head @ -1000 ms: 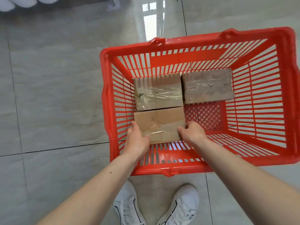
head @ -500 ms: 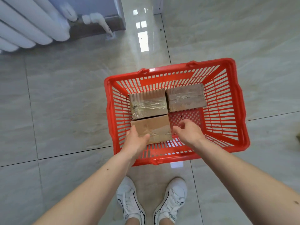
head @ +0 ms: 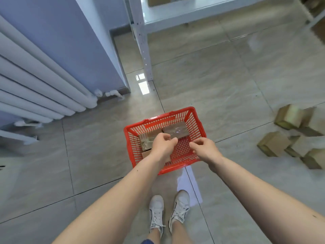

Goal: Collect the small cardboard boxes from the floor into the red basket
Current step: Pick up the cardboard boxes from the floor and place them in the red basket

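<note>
Hands: left hand (head: 162,147) and right hand (head: 204,148) hover above the red basket (head: 130,138), each grip loosely curled, holding nothing.
Basket: directly beneath both hands, on the tiled floor (head: 219,85).
Inside: three cardboard boxes (head: 175,130), one partly hidden under the left hand.
Loose boxes (head: 274,143): piled on the floor, well off to the right hand's right.

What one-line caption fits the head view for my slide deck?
Both empty hands, left hand and right hand, hover above red basket holding cardboard boxes.
</note>
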